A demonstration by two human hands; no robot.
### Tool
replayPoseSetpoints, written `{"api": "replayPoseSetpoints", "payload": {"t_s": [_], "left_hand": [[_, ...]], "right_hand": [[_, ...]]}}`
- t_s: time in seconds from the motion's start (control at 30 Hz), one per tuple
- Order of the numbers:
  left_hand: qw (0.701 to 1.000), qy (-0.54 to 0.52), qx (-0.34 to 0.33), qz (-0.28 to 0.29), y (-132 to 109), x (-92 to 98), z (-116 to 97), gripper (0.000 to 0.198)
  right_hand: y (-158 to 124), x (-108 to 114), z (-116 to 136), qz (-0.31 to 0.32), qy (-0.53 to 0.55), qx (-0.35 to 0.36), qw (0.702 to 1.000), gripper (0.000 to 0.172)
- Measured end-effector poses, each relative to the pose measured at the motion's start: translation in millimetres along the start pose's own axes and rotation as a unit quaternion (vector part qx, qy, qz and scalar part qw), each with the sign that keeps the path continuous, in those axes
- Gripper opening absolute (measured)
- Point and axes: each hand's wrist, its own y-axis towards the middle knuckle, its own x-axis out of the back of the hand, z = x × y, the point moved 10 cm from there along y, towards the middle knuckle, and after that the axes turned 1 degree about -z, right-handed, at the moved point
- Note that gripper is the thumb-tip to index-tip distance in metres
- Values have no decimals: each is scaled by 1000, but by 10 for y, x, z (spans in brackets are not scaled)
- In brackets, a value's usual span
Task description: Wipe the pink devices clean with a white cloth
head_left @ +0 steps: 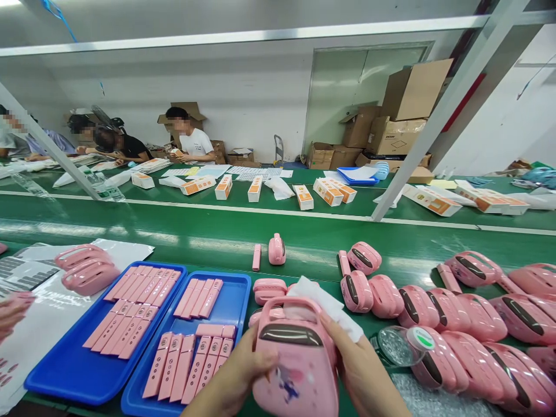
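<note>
My left hand and right hand grip the sides of a pink plastic case above the green tabletop, handle up, long axis upright, white cloth over its top edge. Blue trays of pink bars lie left, pink cases right. The case's printed decal is unreadable.

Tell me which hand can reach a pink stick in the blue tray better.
Left, I think. The left hand is right beside the blue tray and its pink sticks. The right hand is on the far side of the pink case, on a white cloth.
</note>
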Motion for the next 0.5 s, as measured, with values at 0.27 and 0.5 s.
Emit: {"api": "replayPoseSetpoints", "payload": {"t_s": [0.27, 0.5], "left_hand": [[970, 206, -127, 28, -116, -205, -217, 81], [906, 382, -166, -74, -104, 71, -194, 90]], "right_hand": [[36, 189, 145, -49, -97, 135, 985, 28], [11, 291, -18, -89, -91, 102, 987, 28]]}}
